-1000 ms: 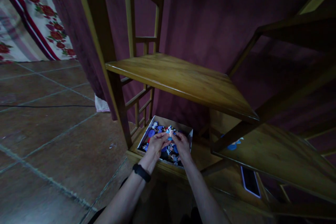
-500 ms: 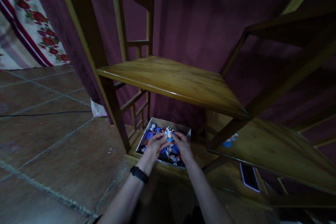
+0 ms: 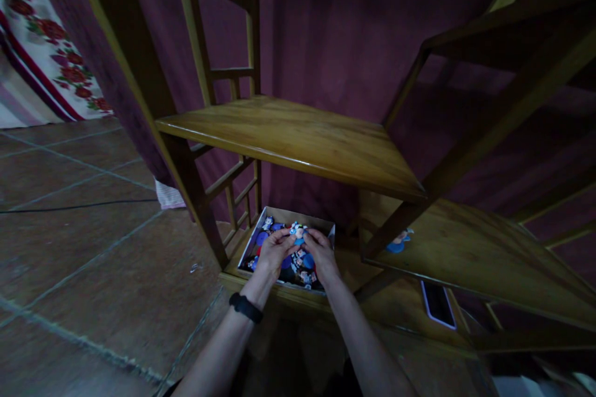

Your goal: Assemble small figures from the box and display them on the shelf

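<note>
A shallow white box (image 3: 326, 227) full of several small colourful figurines sits on the bottom board of a wooden shelf unit. My left hand (image 3: 274, 252) and my right hand (image 3: 320, 253) are both over the box, fingers pinched together on one small figurine with a blue base (image 3: 298, 232). A black band is on my left wrist (image 3: 246, 307). Another small figurine on a blue base (image 3: 398, 242) stands on the lower right shelf board.
A wide wooden shelf board (image 3: 298, 136) juts out above the box. A dark phone (image 3: 437, 304) lies on the bottom board to the right. A dark red curtain hangs behind; a tiled floor (image 3: 84, 248) with a black cable lies to the left.
The view has swung slightly to the left and down. Both hands stay over the box on the same figurine, which sits a little lower now.
</note>
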